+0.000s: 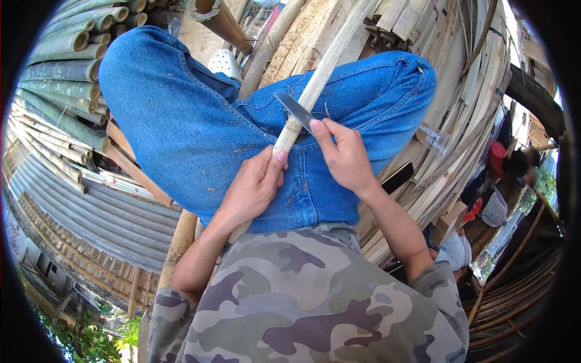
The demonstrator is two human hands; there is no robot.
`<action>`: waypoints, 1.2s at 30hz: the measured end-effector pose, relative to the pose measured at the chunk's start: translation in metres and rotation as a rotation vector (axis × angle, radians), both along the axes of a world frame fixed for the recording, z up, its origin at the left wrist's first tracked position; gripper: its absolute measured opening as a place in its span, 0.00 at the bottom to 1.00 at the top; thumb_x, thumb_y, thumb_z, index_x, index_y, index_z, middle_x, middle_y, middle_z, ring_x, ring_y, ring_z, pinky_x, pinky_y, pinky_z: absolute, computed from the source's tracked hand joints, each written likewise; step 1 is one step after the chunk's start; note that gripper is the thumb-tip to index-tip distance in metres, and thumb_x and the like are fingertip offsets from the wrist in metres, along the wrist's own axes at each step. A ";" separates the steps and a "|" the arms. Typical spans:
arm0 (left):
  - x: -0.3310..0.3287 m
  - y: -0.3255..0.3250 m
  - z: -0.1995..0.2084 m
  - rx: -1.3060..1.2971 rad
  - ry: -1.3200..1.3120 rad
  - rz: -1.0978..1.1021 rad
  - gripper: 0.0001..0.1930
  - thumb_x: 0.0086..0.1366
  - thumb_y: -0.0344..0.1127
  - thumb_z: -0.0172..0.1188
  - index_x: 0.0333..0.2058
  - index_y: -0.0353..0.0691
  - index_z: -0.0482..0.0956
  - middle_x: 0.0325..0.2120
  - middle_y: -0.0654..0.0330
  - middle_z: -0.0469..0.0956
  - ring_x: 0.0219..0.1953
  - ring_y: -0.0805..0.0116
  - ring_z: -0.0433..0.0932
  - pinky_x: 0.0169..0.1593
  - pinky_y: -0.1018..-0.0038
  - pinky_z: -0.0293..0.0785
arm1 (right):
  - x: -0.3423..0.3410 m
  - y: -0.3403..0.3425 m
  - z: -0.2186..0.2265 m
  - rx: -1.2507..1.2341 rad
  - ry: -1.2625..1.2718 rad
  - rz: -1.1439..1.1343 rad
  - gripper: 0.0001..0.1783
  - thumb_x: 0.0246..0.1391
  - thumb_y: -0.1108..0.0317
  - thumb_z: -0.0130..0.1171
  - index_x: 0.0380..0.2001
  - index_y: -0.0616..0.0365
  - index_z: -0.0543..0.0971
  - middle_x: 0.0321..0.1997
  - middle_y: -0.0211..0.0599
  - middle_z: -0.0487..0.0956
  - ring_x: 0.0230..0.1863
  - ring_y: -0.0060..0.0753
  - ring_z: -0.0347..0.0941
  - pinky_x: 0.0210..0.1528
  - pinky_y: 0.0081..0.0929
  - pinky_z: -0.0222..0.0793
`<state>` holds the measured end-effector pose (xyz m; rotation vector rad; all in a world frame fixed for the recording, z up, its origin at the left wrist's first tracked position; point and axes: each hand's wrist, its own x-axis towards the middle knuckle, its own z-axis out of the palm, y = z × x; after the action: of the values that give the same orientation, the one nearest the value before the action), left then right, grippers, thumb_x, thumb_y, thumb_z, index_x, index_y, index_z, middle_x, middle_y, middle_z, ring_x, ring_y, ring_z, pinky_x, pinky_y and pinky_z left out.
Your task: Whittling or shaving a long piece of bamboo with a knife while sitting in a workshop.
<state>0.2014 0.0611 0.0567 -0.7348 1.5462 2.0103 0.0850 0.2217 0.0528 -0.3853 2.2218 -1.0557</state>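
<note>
Across my lap, over blue jeans (pixel 163 115), runs a long pale bamboo strip (pixel 318 85), slanting from my waist up to the far top. My left hand (pixel 255 184) is closed round its near part, thumb lying along the top. In my right hand (pixel 345 154) is a knife (pixel 295 112), its grey blade laid across the strip just beyond my left hand and pointing up to the left. The knife's handle is hidden inside my right fist. Small shavings cling to the jeans.
Cut green bamboo poles (pixel 66 91) are stacked at the left. Long split bamboo slats (pixel 448 121) lie in heaps along the right. A hollow bamboo tube (pixel 221 24) stands at the far side near a white clog (pixel 224 63). A clear plastic cup (pixel 434 139) and a dark phone-like slab (pixel 397 177) lie right of my knee.
</note>
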 end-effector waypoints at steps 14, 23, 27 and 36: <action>0.002 -0.002 -0.004 -0.022 0.043 -0.002 0.17 0.77 0.47 0.42 0.34 0.41 0.68 0.15 0.71 0.62 0.13 0.84 0.58 0.16 0.82 0.55 | 0.007 -0.006 -0.004 -0.027 -0.021 0.009 0.25 0.69 0.55 0.49 0.23 0.65 0.68 0.16 0.42 0.62 0.22 0.25 0.61 0.28 0.36 0.60; -0.004 -0.002 0.002 0.078 -0.026 0.033 0.18 0.77 0.49 0.41 0.35 0.40 0.69 0.16 0.70 0.63 0.14 0.83 0.60 0.17 0.83 0.57 | -0.028 0.004 0.017 -0.313 -0.390 -0.397 0.18 0.70 0.56 0.49 0.32 0.59 0.75 0.18 0.18 0.62 0.19 0.11 0.58 0.22 0.15 0.57; -0.005 -0.002 0.003 0.060 -0.008 0.010 0.18 0.77 0.48 0.41 0.39 0.39 0.71 0.17 0.69 0.64 0.14 0.83 0.62 0.17 0.83 0.58 | -0.007 0.007 0.031 -0.146 0.029 -0.071 0.20 0.65 0.66 0.52 0.57 0.64 0.73 0.30 0.35 0.72 0.32 0.29 0.71 0.41 0.26 0.69; -0.031 -0.010 0.031 -0.126 -0.054 -0.147 0.20 0.77 0.46 0.42 0.47 0.32 0.71 0.24 0.55 0.78 0.21 0.70 0.77 0.26 0.73 0.73 | 0.024 0.017 0.014 -0.146 0.221 0.219 0.24 0.59 0.68 0.60 0.59 0.44 0.76 0.26 0.36 0.72 0.23 0.31 0.70 0.26 0.29 0.69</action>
<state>0.1704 0.0506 0.0876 -0.6959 1.6568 1.7868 0.1093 0.2386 0.0668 -0.8246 2.2342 -1.1028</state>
